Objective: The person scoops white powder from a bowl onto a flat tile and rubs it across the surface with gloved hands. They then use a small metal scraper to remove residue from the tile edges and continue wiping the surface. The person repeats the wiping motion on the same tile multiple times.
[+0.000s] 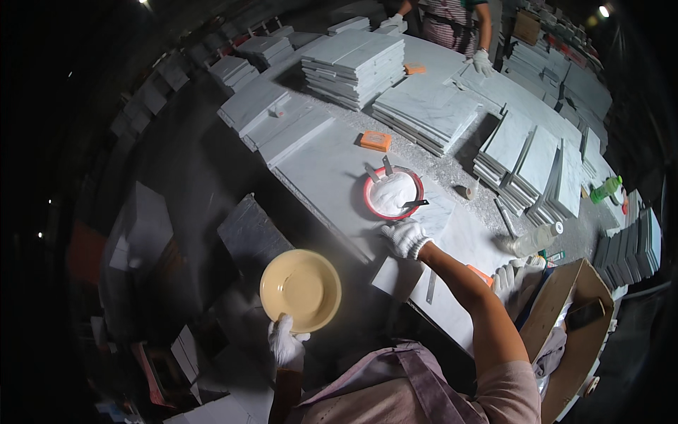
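My left hand (pixel 285 343), in a white knit glove, grips the lower rim of a yellow basin (pixel 308 283), held tilted off the bench's near side. The basin looks bare inside. My right hand (pixel 406 239), also gloved, lies on the pale marble slabs with its fingers extended. Just beyond it stands a red-rimmed bowl (pixel 366 193) of white powder (pixel 393 194). Two metal scraper blades (pixel 387 167) stick up at its far rim, and a dark flat blade (pixel 415 203) lies across its right side. Near my right forearm lies a narrow metal strip (pixel 431 287).
Stacks of marble tiles (pixel 353 63) stand along the bench. Orange blocks (pixel 376 140) and a clear bottle (pixel 538 240) sit on it. At right is a cardboard box (pixel 551 304); beside it lie white gloves (pixel 515 279). Across the bench, a co-worker's gloved hand (pixel 482 62) rests on a slab.
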`<state>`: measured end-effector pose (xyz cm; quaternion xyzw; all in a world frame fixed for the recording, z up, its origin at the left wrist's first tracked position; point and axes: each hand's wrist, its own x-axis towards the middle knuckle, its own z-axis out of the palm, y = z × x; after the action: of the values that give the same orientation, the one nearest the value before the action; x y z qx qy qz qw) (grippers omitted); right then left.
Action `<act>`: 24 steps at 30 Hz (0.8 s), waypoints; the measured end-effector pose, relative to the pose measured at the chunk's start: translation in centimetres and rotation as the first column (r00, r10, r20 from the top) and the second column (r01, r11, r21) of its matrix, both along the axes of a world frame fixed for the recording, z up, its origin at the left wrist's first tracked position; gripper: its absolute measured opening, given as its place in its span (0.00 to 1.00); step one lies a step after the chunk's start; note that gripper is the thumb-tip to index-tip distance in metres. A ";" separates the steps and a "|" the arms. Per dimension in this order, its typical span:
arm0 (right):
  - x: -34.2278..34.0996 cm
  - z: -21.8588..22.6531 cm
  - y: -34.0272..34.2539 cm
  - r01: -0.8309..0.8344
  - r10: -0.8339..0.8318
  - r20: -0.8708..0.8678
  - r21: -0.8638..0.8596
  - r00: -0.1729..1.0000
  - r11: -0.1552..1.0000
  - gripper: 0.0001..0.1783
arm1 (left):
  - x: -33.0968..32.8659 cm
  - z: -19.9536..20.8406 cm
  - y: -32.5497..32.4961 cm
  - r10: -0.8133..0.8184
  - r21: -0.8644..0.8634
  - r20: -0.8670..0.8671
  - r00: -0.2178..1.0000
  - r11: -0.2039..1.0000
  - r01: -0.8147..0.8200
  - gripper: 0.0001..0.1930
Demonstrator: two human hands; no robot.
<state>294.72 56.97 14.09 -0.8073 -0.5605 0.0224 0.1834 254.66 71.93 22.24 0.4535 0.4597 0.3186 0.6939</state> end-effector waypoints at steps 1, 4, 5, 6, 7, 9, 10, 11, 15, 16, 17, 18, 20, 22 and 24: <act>0.0 -0.1 0.1 0.001 0.000 0.043 -0.038 0.999 0.999 0.11 | 0.2 -0.1 0.0 -0.014 0.006 -0.001 1.000 1.000 0.014 0.16; -0.3 -0.6 0.2 0.030 -0.032 0.020 0.075 0.999 0.997 0.11 | 0.8 0.0 0.2 -0.027 0.017 0.012 1.000 0.999 0.027 0.16; -0.4 -0.7 0.3 0.047 -0.048 0.052 0.033 0.997 0.998 0.10 | 1.0 0.2 0.2 -0.014 0.010 0.024 1.000 1.000 0.014 0.16; -0.5 -0.7 0.2 0.050 -0.053 0.066 0.053 0.996 0.997 0.11 | 1.2 0.3 0.3 -0.024 -0.002 0.069 0.997 1.000 0.024 0.16; -0.5 -0.8 0.2 0.060 -0.063 0.068 0.044 0.996 0.997 0.12 | 1.3 0.5 0.4 -0.008 -0.002 0.033 0.999 1.000 0.008 0.16; -0.6 -0.8 0.0 0.084 -0.084 0.085 0.008 0.993 0.996 0.11 | 1.5 0.8 0.5 -0.011 -0.009 0.056 0.998 1.000 0.011 0.17; -0.6 -0.7 -0.3 0.098 -0.096 0.100 -0.018 0.990 0.995 0.10 | 1.5 0.9 0.6 -0.013 0.002 0.024 1.000 1.000 0.013 0.17; -0.6 -0.7 -0.6 0.112 -0.109 0.122 -0.019 0.987 0.993 0.09 | 1.5 1.0 0.6 -0.016 0.011 0.019 1.000 1.000 0.016 0.17; -0.5 -0.4 -2.4 0.130 -0.130 0.014 0.013 0.991 0.991 0.09 | 1.9 0.9 0.7 -0.063 0.089 -0.039 0.997 0.994 0.067 0.16; -0.6 -0.4 -2.9 0.115 -0.115 0.017 0.024 0.993 0.993 0.09 | 2.1 0.9 0.7 -0.056 0.051 -0.005 0.998 0.997 0.056 0.15; -0.8 -0.2 -3.5 0.105 -0.106 0.015 0.029 0.994 0.994 0.09 | 2.4 0.9 0.8 -0.047 0.013 0.028 0.998 0.999 0.047 0.15; -1.0 -0.1 -3.9 0.113 -0.113 -0.007 -0.012 0.994 0.993 0.09 | 2.7 0.9 0.9 -0.054 -0.022 0.081 0.995 0.998 0.056 0.14; -1.6 0.4 -5.0 0.080 -0.080 -0.036 0.013 0.996 0.997 0.09 | 3.3 1.0 1.0 -0.048 -0.038 0.081 0.996 0.998 0.051 0.14; -2.3 1.3 -5.8 0.057 -0.045 -0.081 0.150 0.996 0.987 0.08 | 3.7 1.2 1.1 -0.037 -0.037 0.081 0.996 0.999 0.040 0.14; -2.9 2.3 -6.4 0.091 -0.108 -0.303 -0.070 0.947 0.993 0.16 | 3.9 1.2 1.3 -0.022 -0.028 0.083 0.996 0.999 0.024 0.14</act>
<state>291.87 50.55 16.43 -0.8259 -0.4832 0.1536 0.2467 258.54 73.18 23.41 0.4352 0.4300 0.3223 0.7224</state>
